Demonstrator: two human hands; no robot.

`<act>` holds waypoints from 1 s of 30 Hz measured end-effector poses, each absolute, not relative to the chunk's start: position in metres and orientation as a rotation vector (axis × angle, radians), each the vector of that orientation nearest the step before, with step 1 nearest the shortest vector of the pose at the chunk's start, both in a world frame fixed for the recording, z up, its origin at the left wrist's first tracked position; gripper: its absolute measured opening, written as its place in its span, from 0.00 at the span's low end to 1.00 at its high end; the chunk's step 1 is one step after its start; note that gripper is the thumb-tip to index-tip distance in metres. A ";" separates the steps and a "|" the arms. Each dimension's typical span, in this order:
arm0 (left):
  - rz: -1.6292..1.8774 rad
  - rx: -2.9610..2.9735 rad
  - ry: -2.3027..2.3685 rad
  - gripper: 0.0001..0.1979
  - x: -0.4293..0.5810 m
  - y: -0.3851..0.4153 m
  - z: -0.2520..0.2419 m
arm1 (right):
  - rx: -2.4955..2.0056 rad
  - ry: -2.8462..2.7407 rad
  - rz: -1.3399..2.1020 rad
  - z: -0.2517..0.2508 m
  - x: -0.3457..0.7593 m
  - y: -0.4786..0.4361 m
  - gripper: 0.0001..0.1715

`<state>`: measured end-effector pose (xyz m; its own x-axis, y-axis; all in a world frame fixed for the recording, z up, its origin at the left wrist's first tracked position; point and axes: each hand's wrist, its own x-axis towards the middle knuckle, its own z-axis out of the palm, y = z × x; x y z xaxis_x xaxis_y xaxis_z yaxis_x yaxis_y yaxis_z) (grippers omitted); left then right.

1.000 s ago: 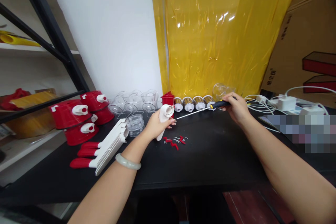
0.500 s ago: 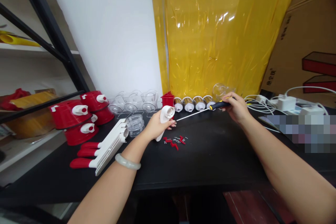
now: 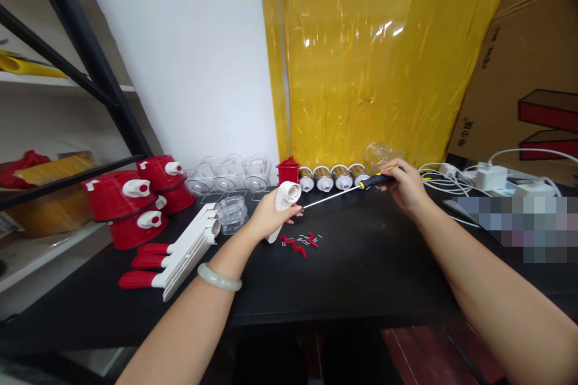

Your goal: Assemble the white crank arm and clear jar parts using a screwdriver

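The white part [image 3: 291, 191] is clasped in the left grip [image 3: 272, 215], fingers wrapped about it, its round open end raised above the thumb and its lower end shown beneath the hand; the screwdriver [image 3: 368, 182] is held by its handle in the right grip [image 3: 403, 183]; its shaft is pointed leftward and slightly down to the left grip's fingertips, where the tip is hidden, so what is met there cannot be made out. Below and just right of the left grip, red clips [image 3: 300, 250] and small screws [image 3: 303, 242] are scattered on the tabletop [image 3: 352, 289]; behind it a red cup [image 3: 288, 171] is set, and drums [image 3: 341, 177] are lined up from there toward the right grip; a clear bowl [image 3: 376, 156] is placed just behind the right grip. Left of the left grip, clear rings [image 3: 232, 215] are stacked, with clear cups [image 3: 226, 175] ranged behind them; farther left, white bodies [image 3: 192, 246] with red handles [image 3: 138, 279] are laid side by side, and red bases [image 3: 116, 198] are stacked beyond; right of the right grip, cables [image 3: 445, 181] and a charger [image 3: 492, 177] are gathered.
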<state>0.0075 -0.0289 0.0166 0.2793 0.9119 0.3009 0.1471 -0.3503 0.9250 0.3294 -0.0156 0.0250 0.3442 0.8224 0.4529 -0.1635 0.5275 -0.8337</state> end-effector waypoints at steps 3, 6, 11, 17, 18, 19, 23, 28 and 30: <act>1.238 1.691 1.057 0.25 0.007 -0.029 0.021 | -0.760 -0.992 0.724 0.025 0.331 -0.014 0.08; 1.338 1.664 1.084 0.28 0.006 -0.028 0.025 | -0.734 -0.958 0.668 0.024 0.336 -0.011 0.08; 1.486 1.614 1.098 0.27 0.004 -0.021 0.022 | -0.718 -0.948 0.581 0.025 0.339 -0.010 0.07; 1.495 1.630 1.069 0.33 0.004 -0.021 0.016 | -0.631 -0.865 0.580 0.030 0.327 -0.017 0.08; 1.497 1.623 1.059 0.34 0.005 -0.021 0.016 | -0.617 -0.868 0.584 0.031 0.325 -0.019 0.08; 1.505 1.610 1.046 0.35 0.005 -0.021 0.016 | -0.602 -0.879 0.585 0.032 0.323 -0.020 0.09; 1.561 1.536 0.951 0.39 0.007 -0.023 0.017 | -0.557 -0.920 0.577 0.035 0.317 -0.026 0.11; 1.567 1.500 0.885 0.42 0.008 -0.027 0.019 | -0.554 -0.890 0.624 0.037 0.305 -0.034 0.10; 1.568 1.503 0.877 0.42 0.009 -0.028 0.019 | -0.555 -0.877 0.650 0.036 0.300 -0.036 0.10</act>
<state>0.0089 -0.0278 0.0191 0.0016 0.8874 0.4609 -0.0721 -0.4596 0.8852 0.2997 -0.0358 0.0361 0.4750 0.7136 0.5149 -0.2843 0.6782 -0.6776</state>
